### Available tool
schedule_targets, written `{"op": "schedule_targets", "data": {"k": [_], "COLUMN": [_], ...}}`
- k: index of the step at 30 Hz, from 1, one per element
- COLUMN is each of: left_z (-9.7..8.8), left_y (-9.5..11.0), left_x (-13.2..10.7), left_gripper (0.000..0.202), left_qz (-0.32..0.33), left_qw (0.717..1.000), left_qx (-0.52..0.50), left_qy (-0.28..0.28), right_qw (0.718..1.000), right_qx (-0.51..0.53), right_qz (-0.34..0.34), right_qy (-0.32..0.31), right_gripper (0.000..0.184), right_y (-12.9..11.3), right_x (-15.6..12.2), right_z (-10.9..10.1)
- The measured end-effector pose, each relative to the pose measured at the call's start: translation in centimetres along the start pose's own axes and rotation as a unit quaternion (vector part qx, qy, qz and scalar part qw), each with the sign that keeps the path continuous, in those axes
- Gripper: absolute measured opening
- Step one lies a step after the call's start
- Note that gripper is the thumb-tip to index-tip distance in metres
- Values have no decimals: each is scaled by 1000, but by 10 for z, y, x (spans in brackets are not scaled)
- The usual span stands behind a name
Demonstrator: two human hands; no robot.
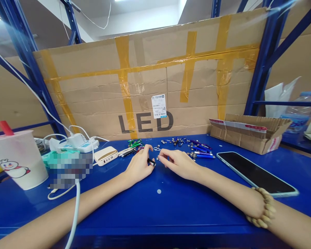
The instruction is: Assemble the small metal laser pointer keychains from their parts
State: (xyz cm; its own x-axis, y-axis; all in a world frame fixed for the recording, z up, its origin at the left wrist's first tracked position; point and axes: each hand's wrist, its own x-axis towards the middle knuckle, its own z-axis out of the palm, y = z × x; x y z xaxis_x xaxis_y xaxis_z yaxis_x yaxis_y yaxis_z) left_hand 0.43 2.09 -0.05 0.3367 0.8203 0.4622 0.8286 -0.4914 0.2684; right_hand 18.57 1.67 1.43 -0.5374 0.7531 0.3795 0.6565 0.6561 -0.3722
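Note:
My left hand is closed around a short black tube with a silver end, which sticks out toward the right. My right hand is just beside it, thumb and fingers pinched together. A tiny silvery bit shows near its fingertips, too small to name. Between the two hands, a little behind them, lies a small silver metal clip. Behind my left hand is a pile of green, black and red tubes. Blue tubes and small metal parts lie behind my right hand.
A phone and a cardboard tray are at the right. On the left stand a cup with a red straw, a cream power bank and a power strip with cables. A large cardboard sheet walls the back.

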Motion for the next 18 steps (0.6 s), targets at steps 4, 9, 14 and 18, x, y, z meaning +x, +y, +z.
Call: {"op": "schedule_targets", "data": {"k": [4,9,14,18], "left_z": [2,0,-5,-6], "left_y": [-4,-5,-2,0], "left_x": [0,1,2,1], "left_gripper": [31,20,15,20], "left_qz": [43,72,87,94], "left_qw": [999,997,996,995], "left_qx": [9,-2,-2,14], "left_qy": [32,12,-26,-33], "right_qw": [999,996,995,989], "right_qx": [-1,-10,5,28], "right_qz": [-47,-82,-78,-53], "right_qy": [8,25,63,138], "right_gripper": [30,27,28,28], "right_y": [2,4,6,4], "right_x": [0,1,1,2], "right_z": [-1,-1,1,1]}}
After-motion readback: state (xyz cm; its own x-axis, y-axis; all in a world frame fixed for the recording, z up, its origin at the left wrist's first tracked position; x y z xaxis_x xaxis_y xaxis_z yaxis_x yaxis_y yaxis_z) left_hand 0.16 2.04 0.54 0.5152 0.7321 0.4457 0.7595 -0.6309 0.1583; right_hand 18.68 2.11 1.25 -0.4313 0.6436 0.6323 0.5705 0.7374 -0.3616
